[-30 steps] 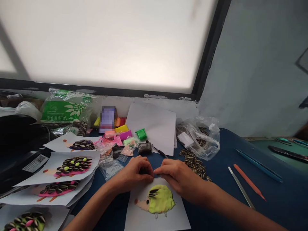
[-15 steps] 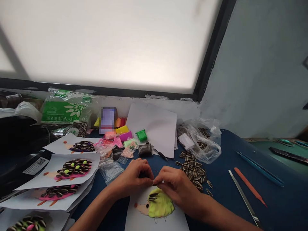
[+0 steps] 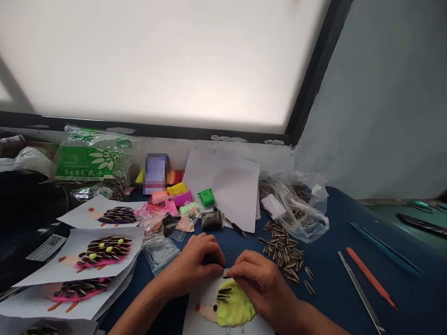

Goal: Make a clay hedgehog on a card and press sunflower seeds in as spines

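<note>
Within right-hand grip (image 3: 257, 278), dark seed (image 3: 225, 276), just beyond yellow-green clay hedgehog (image 3: 236, 308).

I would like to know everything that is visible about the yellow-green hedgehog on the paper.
The hedgehog lies flat on white paper, its pale face pointing left. The rounded, yellow-green body looks like soft, uneven clay. It has a black eye, a reddish-brown nose and thin outlined legs. Dark striped seeds sit on its upper left part. The right hand overlaps its right edge in the view; whether they touch is unclear.
</note>
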A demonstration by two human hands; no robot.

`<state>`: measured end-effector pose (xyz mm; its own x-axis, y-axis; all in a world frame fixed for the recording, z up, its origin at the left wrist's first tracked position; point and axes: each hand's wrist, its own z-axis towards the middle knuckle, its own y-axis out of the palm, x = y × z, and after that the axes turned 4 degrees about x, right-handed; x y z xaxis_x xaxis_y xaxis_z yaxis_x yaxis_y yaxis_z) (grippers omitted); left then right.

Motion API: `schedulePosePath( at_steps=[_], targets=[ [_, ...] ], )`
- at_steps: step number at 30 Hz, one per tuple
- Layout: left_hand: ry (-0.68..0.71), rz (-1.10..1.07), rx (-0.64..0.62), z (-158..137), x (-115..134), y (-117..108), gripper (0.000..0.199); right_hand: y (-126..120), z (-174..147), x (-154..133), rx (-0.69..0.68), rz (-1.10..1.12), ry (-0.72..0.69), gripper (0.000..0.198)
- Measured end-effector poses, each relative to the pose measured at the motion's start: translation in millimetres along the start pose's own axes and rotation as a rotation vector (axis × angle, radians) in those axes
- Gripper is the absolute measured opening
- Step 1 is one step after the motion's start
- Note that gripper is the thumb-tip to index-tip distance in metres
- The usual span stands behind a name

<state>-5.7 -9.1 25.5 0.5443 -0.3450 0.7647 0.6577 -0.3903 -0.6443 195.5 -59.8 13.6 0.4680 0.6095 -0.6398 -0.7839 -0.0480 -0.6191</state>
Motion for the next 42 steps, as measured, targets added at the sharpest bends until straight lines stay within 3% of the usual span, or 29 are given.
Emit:
schedulePosePath(
  at_steps=[6, 12, 21, 29, 34, 42],
  targets=[
    [0.028, 0.016, 0.011, 2, -1, 1, 0.005, 3, 0, 1, -0.020, -0.057, -0.095, 0.019],
    [0.016, 0.024, 0.007, 1, 2, 0, 0.007, 3, -1, -1, -0.016, -0.056, -0.087, 0.019],
    [0.007, -0.180, 0.104, 0, 0, -2, 0.027, -1, 9, -3, 0.124, 0.129, 0.139, 0.016],
    [-0.020, -0.151, 0.205, -1, 8, 3, 0.012, -2, 14, -4, 0.152, 0.154, 0.274, 0.017],
    [-0.037, -0.095, 0.221, 1, 9, 8, 0.005, -2, 13, -4, 0.154, 0.156, 0.285, 0.017],
    [-0.063, -0.312, 0.191, 2, 6, 8, 0.016, 0, 11, 0, 0.160, 0.147, 0.195, 0.016]
  ],
)
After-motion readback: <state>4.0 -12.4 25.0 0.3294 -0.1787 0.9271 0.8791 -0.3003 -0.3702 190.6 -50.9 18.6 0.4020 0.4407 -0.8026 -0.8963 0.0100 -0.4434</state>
